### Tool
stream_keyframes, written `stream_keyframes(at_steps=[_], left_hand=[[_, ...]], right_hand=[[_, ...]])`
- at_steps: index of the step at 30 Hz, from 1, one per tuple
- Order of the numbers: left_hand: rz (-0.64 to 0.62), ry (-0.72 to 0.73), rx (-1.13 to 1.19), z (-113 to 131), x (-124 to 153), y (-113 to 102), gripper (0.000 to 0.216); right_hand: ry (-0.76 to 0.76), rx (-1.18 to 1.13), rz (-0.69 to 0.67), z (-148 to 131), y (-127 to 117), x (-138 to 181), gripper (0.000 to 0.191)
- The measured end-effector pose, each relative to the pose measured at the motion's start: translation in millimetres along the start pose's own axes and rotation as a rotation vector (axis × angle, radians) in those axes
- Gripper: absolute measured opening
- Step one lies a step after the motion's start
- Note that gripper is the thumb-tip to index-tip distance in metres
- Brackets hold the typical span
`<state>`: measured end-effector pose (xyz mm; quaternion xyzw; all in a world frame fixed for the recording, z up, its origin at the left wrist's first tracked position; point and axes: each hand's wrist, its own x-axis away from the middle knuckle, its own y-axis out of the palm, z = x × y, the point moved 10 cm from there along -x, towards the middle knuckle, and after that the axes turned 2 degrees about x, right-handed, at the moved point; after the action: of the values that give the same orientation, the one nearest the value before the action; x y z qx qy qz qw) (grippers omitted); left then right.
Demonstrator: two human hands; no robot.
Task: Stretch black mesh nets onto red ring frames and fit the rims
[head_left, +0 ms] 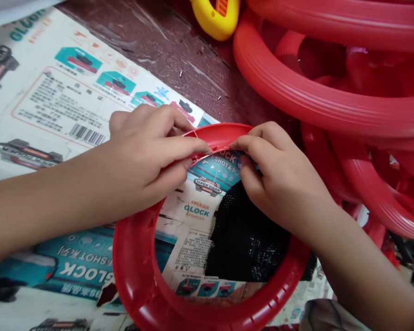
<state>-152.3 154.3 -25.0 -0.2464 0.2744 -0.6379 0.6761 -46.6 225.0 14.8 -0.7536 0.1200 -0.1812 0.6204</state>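
Note:
A red plastic ring (pixel 134 257) with an open, channelled inside lies over printed cardboard in front of me. My left hand (pixel 155 151) pinches its far rim from the left, forefinger and thumb pressed at the inner edge. From the right, my right hand (pixel 272 170) grips the same far rim, its fingertips close to those of the left. Between the two hands, small raised parts show in the channel, too small to name. A black piece of cloth (pixel 241 234) lies on the cardboard inside the ring, partly under my right hand.
Several red ribbed rings (pixel 317 101) are piled at the right. A yellow plastic piece (pixel 215 18) with an orange part sits at the top. Printed cardboard (pixel 79 101) covers much of the dark red surface (pixel 152 37), where tiny metallic bits lie.

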Motion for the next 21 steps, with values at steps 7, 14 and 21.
stream_keyframes(at_steps=[7,14,21], left_hand=[[-0.028,0.002,-0.032,2,-1,0,0.043],[-0.028,0.033,-0.064,3,1,3,0.043],[-0.016,0.055,-0.087,2,4,2,0.048]], right_hand=[[0.046,-0.005,-0.065,0,-4,-1,0.026],[0.057,0.110,0.175,14,-41,25,0.027],[0.067,0.177,0.101,24,-21,38,0.036]])
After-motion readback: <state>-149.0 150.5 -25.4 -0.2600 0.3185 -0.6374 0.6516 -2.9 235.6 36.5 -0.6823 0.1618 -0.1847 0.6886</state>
